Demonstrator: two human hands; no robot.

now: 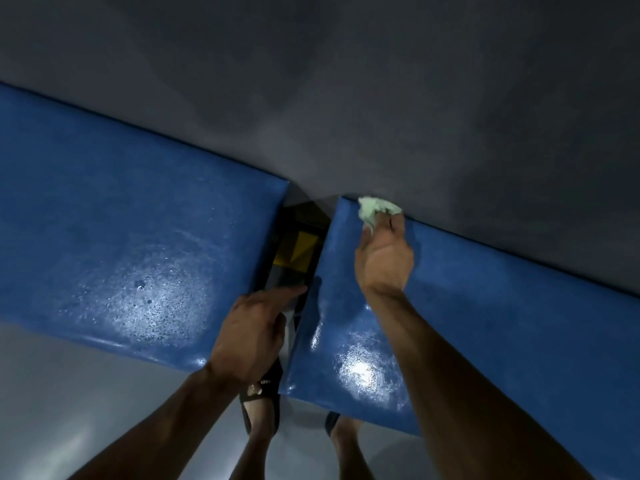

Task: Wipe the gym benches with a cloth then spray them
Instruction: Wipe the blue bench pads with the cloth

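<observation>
From my remote seat, I look straight down on two glossy blue vinyl bench pads that meet at a narrow gap in the middle of the view. The left blue vinyl bench pad (114, 237) fills the nine o'clock side, and its surface shows a wet sheen with small droplets under the light. The right blue vinyl bench pad (502, 323) runs off toward four o'clock, with a bright reflection near its close edge.

The right hand (382, 258) reaches to the far edge of the right pad, roughly at one o'clock from centre. Its fingers are curled round a crumpled pale green cloth (375, 209), which is pressed on the pad's top corner right at the far rim.

The left hand (249, 337) sits over the gap at about six o'clock. Its index finger points out toward the right pad's edge while the other fingers curl under; I think they hold nothing, though the dim light and the angle leave me unsure, so I cannot tell its grip for certain.

In the gap I see the black metal bench frame (291, 233) with a yellow square patch (300, 252) on it. Beyond the pads at twelve o'clock lies the dull grey floor (381, 81). Below the hands, two feet in dark sandals (259, 403) stand on it.
</observation>
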